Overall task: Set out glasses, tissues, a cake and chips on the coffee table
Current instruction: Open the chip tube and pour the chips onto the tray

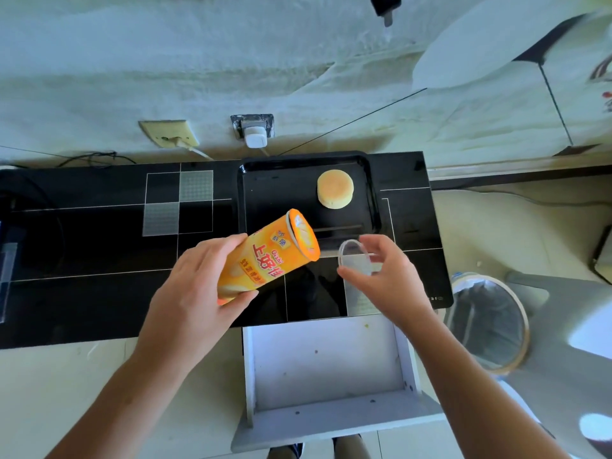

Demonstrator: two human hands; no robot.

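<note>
White open drawer (326, 366) below table edge; lined waste bin (489, 323) right; wall socket with white charger (255, 135); beige wall plate (169, 132) left of it

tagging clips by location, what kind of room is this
Probably a living room at home: a low black glass coffee table against a wall with power sockets, a snack tray with a small cake, an open white drawer, and a lined waste bin beside it.

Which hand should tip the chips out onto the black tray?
Probably the left hand. It already grips the orange chip can, tilted with its open end toward the black tray where the cake sits. The right hand is busy holding the clear lid.
</note>
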